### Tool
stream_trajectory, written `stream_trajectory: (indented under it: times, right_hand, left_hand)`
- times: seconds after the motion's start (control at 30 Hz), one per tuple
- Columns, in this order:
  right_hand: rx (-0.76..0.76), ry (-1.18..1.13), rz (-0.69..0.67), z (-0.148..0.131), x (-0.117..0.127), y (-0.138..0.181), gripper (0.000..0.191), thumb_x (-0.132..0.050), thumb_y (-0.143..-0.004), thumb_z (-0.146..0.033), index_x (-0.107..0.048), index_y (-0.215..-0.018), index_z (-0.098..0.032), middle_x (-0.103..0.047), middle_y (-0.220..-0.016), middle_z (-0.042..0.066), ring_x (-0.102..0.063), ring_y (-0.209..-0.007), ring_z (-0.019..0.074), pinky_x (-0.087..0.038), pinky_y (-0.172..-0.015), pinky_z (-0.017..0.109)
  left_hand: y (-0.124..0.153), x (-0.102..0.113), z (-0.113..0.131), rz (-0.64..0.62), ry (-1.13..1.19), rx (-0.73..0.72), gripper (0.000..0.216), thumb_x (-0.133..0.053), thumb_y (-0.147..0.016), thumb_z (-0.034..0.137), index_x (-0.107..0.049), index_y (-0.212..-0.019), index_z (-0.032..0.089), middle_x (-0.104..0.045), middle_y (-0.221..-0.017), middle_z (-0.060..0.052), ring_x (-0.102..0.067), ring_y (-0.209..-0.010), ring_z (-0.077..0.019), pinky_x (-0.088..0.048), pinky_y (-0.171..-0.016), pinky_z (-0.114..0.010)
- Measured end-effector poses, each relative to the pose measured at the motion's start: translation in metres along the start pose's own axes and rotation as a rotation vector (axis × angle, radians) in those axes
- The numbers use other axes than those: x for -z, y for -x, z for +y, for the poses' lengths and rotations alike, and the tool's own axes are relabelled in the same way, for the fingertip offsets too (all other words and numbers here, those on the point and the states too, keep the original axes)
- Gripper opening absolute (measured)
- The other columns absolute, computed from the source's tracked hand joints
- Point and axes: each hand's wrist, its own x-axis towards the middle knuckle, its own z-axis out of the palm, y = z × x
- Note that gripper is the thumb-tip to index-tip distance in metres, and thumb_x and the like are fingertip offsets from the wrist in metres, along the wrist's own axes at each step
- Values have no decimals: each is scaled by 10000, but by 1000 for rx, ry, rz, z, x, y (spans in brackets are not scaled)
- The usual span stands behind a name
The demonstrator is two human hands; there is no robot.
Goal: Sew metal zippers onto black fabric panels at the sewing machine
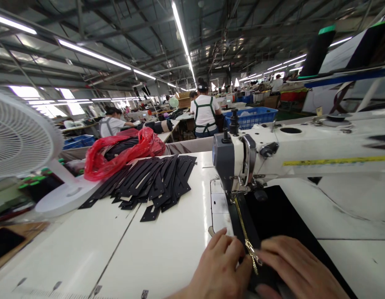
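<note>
Gold zipper (pixel 241 220) ran lengthwise from the sewing machine (pixel 223 160) toward the person, right hand (pixel 297 265) nearer its pull (pixel 250 249), left hand (pixel 220 265) at the black material (pixel 249 218) (whether either grip was closed, I couldn't tell).

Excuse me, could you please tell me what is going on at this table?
A person has both bare hands at a white sewing machine, over black material with a gold zipper running up to the needle area. The left hand is curled beside the zipper; the right hand is at the zipper pull, though blur hides whether it grips it. Left of the machine, dark slotted strips lie in an overlapping pile before a red plastic bag.
</note>
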Motion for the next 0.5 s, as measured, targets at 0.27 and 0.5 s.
stream_trajectory:
  times: [0.27,0.5]
  right_hand:
    - [128,194,-125,3,-9,0,448,-494,-802,-292,-586,-1153,-30,-547,-1230,176,-542,-1124,255,-555,-793,322]
    - [154,218,-141,6,-10,-5,419,-438,-812,-269,-626,-1103,-33,-558,-1190,183,-573,-1072,265,-560,-766,342]
  left_hand:
    - [1,-4,6,116,-46,-6,287,-345,-933,146,-619,-847,148,-601,-773,-29,-624,-839,-176,-481,-922,-385]
    - [-4,0,-1,65,-26,-28,309,-323,-938,144,-617,-844,151,-600,-739,-23,-637,-810,-168,-482,-925,-387]
